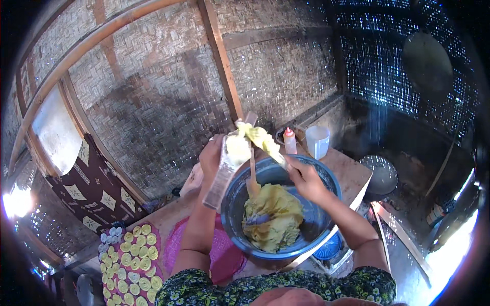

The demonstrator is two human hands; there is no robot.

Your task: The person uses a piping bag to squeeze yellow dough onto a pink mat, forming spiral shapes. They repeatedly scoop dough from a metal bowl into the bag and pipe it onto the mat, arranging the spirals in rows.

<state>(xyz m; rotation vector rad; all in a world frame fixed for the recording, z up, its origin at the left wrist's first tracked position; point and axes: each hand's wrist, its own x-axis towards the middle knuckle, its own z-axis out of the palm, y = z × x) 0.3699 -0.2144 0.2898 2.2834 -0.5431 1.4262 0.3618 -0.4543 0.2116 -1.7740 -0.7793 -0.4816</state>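
My left hand (211, 154) is closed around a clear plastic tube or sleeve (221, 182), held tilted above the basin's left rim. Pale yellow dough (238, 148) shows in its upper part. My right hand (305, 178) grips a short spatula-like tool, its blade mostly covered by a lump of yellow dough (263, 139) that meets the top of the tube. Below both hands stands a blue-grey basin (327, 187) with a large mound of yellow dough (273, 217). A wooden spatula (252, 187) is stuck upright in that mound.
Several yellow swirled dough rounds (135, 262) lie on a pink sheet at the left, near a magenta round cover (229, 257). Behind the basin stand a red-capped squeeze bottle (290, 142) and a translucent white pitcher (317, 142). Woven walls enclose the table; a pan (380, 173) sits right.
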